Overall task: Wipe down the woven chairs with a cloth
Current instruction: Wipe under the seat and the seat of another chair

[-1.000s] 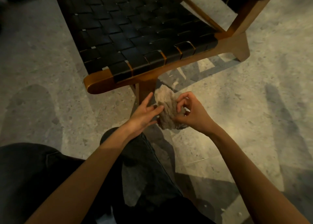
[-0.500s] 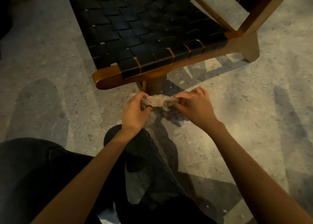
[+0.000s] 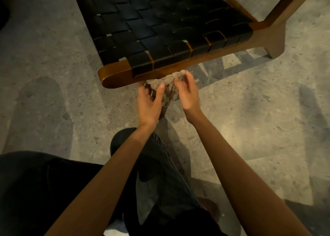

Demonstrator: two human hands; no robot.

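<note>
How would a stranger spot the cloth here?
Find the woven chair, black straps on a brown wooden frame. Just below its front rail, the left hand and right hand hold a bunched beige cloth. Nothing else nearby is fuzzy.

Your cloth (image 3: 169, 80): beige terry pile, fuzzy, matt, crumpled and soft-looking. On the chair seat (image 3: 160, 24) you've got flat black straps, leather-like, smooth with a low sheen; can't tell you whether real leather or synthetic. The chair frame (image 3: 114, 75) is brown wood, smooth, rounded at the corner, varnished to a warm gloss where light hits. The floor (image 3: 53, 44) is grey terrazzo-type stone, dark and pale flecks, matt, with thin joint lines. Your trousers (image 3: 53, 191): dark fabric, matt, one seam showing.
</note>
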